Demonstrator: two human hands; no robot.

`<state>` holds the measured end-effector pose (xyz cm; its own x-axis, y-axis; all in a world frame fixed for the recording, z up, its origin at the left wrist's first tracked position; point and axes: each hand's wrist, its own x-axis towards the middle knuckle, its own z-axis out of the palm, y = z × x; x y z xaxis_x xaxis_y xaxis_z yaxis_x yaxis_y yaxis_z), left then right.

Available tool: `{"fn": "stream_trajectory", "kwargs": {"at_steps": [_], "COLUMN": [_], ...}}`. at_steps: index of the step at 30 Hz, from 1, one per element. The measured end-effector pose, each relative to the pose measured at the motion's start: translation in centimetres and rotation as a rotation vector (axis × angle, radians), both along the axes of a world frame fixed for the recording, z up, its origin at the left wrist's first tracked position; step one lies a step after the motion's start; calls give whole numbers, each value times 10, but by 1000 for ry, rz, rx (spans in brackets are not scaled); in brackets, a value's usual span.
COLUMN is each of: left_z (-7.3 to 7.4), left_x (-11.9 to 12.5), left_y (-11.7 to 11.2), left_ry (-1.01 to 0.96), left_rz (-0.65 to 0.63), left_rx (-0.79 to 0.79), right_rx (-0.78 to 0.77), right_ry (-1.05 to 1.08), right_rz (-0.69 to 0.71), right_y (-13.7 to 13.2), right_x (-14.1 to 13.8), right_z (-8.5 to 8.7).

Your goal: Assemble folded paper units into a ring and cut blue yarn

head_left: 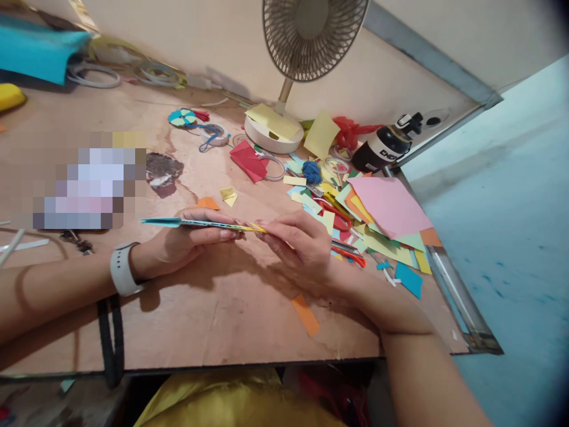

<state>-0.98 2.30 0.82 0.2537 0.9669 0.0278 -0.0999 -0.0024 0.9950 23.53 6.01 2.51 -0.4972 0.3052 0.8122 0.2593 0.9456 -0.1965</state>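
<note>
A flat folded paper piece (202, 223), blue at its left end and yellow at its right, is held level just above the wooden table (213, 320). My left hand (186, 240), with a white watch on the wrist, grips it along the middle, fingers closed over its edge. My right hand (302, 243) pinches its yellow right end between thumb and fingertips. An orange paper strip (306, 315) lies on the table below my right wrist.
A heap of coloured paper scraps and a pink sheet (386, 204) lie to the right, with red scissors (338, 216) and a red cutter (351, 252). Behind stand a desk fan (293, 59), a black bottle (386, 145), tape rolls and a red paper piece (249, 160). The table's edge runs along the right.
</note>
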Motion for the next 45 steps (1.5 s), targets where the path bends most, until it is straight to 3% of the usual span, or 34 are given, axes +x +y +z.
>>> {"fn": "stream_trajectory", "kwargs": {"at_steps": [5, 10, 20, 28, 32, 41, 43, 45], "left_z": [-1, -6, -2, 0, 4, 8, 7, 4], "left_x": [0, -2, -1, 1, 5, 9, 8, 8], "left_y": [-1, 0, 1, -5, -9, -7, -7, -6], "left_ry": [-29, -15, 37, -55, -59, -31, -39, -64], "left_rz": [-26, -39, 10, -6, 3, 0, 17, 37], "left_rx": [-86, -43, 60, -117, -178, -201, -221, -221], "right_rx": [185, 276, 29, -49, -235, -1069, -1152, -1119], "right_ry": [-88, -120, -8, -20, -8, 157, 192, 184], "right_rz": [-2, 49, 16, 36, 57, 156, 146, 146], "right_y": [0, 3, 3, 0, -3, -5, -4, -2], "right_x": [3, 4, -1, -1, -5, -14, -15, -15], "right_z": [3, 6, -2, 1, -3, -5, -6, -9]}}
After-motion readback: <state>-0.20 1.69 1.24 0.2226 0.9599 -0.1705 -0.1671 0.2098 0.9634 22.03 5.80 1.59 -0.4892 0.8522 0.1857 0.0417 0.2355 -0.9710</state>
